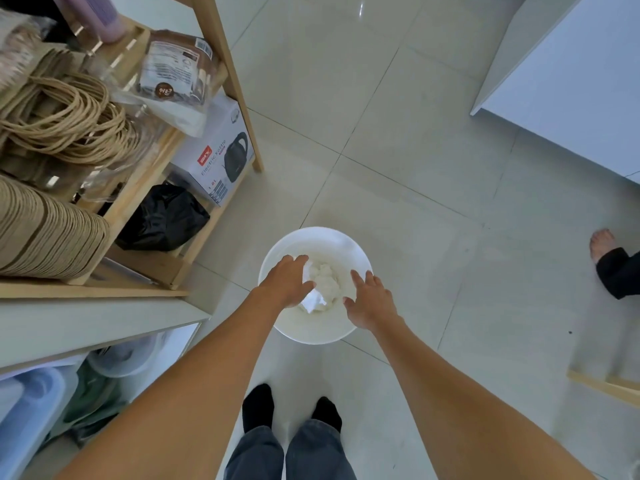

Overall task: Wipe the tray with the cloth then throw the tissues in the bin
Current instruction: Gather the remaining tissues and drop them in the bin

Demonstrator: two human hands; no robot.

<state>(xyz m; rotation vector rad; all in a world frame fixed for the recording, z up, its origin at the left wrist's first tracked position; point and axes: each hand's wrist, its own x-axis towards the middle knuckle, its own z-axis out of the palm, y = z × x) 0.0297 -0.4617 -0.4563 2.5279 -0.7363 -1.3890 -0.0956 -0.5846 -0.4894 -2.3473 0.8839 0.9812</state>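
Both hands are reaching over the round white bin (313, 329) on the tiled floor (398, 133). Crumpled white tissues (323, 284) are lying inside it. Left hand (289, 280) fingers are curling around a tissue; right hand (370, 299) fingers are spreading loosely, empty.

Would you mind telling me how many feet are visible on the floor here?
3. Two in black socks stand side by side at the bottom centre: one and one. A third, bare foot is at the right edge; its partner may be out of frame.
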